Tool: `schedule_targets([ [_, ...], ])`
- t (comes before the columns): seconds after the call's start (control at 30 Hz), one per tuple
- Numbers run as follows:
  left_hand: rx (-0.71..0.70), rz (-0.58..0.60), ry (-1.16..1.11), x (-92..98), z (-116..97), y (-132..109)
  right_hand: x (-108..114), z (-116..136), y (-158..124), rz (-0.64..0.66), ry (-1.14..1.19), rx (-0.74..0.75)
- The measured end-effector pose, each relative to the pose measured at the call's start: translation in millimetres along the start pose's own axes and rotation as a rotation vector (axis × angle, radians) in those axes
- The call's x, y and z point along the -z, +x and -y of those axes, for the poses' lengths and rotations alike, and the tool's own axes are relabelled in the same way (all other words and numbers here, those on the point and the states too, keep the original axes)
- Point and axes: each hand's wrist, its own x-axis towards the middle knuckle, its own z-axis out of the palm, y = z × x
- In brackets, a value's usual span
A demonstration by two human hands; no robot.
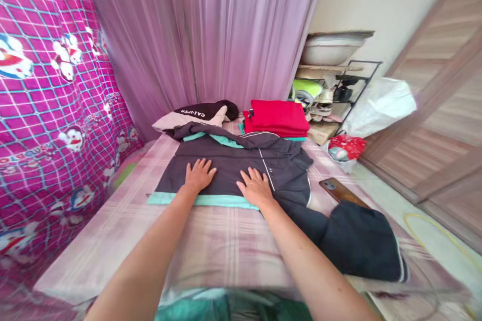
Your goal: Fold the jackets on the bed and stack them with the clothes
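A dark grey jacket (pixel 233 158) with teal trim and white piping lies spread on a bed covered by a pink checked sheet (pixel 211 241). My left hand (pixel 198 174) lies flat on the jacket's lower left part, fingers spread. My right hand (pixel 256 185) rests flat on the jacket just left of the white piping, fingers stretched out too. Neither hand holds anything. One dark sleeve (pixel 357 238) of the jacket trails off to the right toward the bed's edge.
Folded red clothes (pixel 276 118) are stacked behind the jacket, next to a dark and beige garment (pixel 199 113). A phone (pixel 339 189) lies on the bed at right. Pink curtains hang behind; a shelf rack (pixel 331 90), bags and a wooden door stand at right.
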Motion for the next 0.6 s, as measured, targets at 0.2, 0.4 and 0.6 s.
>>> schedule_targets([
  [0.2, 0.350, -0.113, -0.008, 16.7, 92, -13, 2, 2, -2, -0.013, 0.008, 0.003],
  [0.4, 0.481, -0.114, -0.039, 28.6, 118, -7, 1, 1, -1, -0.037, 0.003, -0.001],
  [0.6, 0.526, -0.129, -0.061, 29.2, 118, 0, 0, 1, -2, -0.070, 0.003, 0.011],
])
